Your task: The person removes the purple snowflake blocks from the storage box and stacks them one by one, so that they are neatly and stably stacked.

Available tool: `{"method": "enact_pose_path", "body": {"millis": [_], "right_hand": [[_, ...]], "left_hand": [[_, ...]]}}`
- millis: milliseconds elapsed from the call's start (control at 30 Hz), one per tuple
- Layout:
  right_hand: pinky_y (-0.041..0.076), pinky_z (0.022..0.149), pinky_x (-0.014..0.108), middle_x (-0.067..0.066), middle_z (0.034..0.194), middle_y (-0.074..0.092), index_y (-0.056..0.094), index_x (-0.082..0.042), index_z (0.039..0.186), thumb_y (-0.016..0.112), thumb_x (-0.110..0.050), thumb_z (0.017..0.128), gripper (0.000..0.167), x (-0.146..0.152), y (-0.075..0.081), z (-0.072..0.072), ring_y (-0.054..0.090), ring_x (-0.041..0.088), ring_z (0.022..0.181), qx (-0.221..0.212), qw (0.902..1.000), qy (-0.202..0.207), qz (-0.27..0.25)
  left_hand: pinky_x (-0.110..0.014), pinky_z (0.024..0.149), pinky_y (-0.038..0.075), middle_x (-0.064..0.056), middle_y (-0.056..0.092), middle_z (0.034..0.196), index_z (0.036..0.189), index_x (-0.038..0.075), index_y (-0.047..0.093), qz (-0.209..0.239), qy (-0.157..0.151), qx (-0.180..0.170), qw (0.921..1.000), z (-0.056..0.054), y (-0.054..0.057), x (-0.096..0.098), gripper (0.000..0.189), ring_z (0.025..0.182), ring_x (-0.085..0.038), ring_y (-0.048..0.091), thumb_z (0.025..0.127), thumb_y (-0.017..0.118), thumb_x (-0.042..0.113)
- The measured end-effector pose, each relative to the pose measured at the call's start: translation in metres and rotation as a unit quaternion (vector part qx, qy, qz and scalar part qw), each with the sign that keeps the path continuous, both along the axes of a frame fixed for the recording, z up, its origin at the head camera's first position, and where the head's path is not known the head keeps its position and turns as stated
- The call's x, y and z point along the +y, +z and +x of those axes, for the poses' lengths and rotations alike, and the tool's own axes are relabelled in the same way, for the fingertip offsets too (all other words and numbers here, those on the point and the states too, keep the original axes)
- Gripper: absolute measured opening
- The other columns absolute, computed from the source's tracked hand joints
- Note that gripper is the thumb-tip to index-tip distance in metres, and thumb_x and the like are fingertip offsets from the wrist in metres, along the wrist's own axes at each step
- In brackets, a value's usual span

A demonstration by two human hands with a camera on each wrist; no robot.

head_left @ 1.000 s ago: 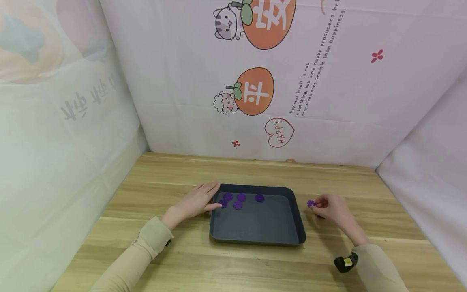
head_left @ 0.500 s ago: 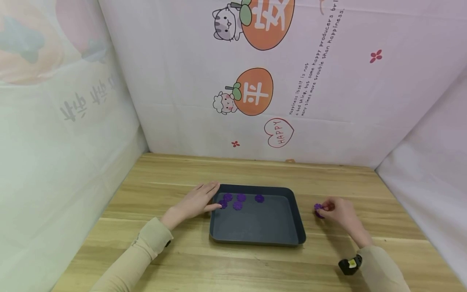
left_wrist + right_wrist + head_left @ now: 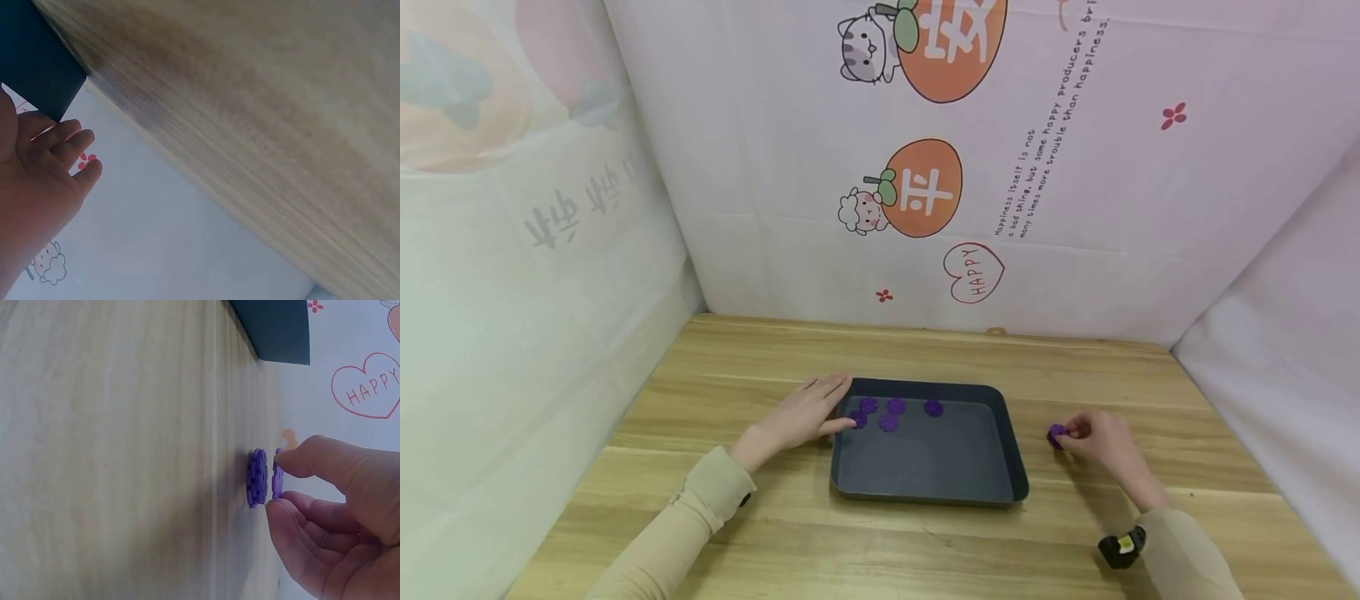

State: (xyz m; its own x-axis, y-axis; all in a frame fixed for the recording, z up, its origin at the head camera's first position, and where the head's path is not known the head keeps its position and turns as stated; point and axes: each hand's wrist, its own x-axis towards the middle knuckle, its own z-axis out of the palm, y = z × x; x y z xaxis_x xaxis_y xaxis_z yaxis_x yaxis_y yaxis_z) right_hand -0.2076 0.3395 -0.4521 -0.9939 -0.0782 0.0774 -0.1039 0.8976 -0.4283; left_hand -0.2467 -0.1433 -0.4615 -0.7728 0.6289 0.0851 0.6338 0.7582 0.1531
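My right hand [image 3: 1099, 437] pinches a purple, notch-edged plastic disc [image 3: 277, 478] between thumb and fingertips, to the right of the dark grey tray [image 3: 940, 467]. In the right wrist view, a short stack of similar purple discs [image 3: 257, 478] sits on the table, with a narrow gap between it and the held disc. My left hand [image 3: 801, 414] rests at the tray's far left corner, fingers extended along the rim and thumb reaching over the side. Several loose purple discs [image 3: 888, 422] lie along the tray's back and left; the thumb partly overlaps one.
The tray stands on a wooden table [image 3: 760, 533]. White printed cloth [image 3: 775, 167] rises behind the table's far edge, and more cloth hangs at the left and right sides. A small black device [image 3: 1122, 547] is strapped at the right wrist.
My right hand has moved slightly right and toward me with its disc, which has turned flatter and come down over the stack. My left hand and the tray have stayed in place.
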Motion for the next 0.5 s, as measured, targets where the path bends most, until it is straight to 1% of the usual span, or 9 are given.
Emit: {"method": "enact_pose_path", "body": {"millis": [200,500], "right_hand": [[0.05,0.057,0.021,0.013,0.078,0.072,0.071,0.007,0.087,0.079,-0.015,0.08,0.024,0.0001,-0.0036,-0.0001,0.065,0.017,0.069,0.002,1.0,0.0,0.007],[0.054,0.059,0.028,0.015,0.081,0.072,0.071,0.007,0.089,0.078,-0.014,0.083,0.024,-0.0015,-0.0024,-0.0012,0.067,0.02,0.072,-0.014,0.9998,-0.004,0.014]], "left_hand": [[-0.053,0.124,0.026,-0.017,0.033,0.16,0.155,0.002,0.029,-0.002,0.002,0.0,1.0,-0.0002,0.0,-0.0003,0.08,0.149,-0.029,0.034,0.1,0.048,0.055],[-0.053,0.124,0.026,-0.017,0.033,0.16,0.155,0.002,0.03,0.001,0.004,-0.003,1.0,-0.0005,-0.0003,0.0,0.079,0.149,-0.029,0.035,0.1,0.048,0.055]]}}
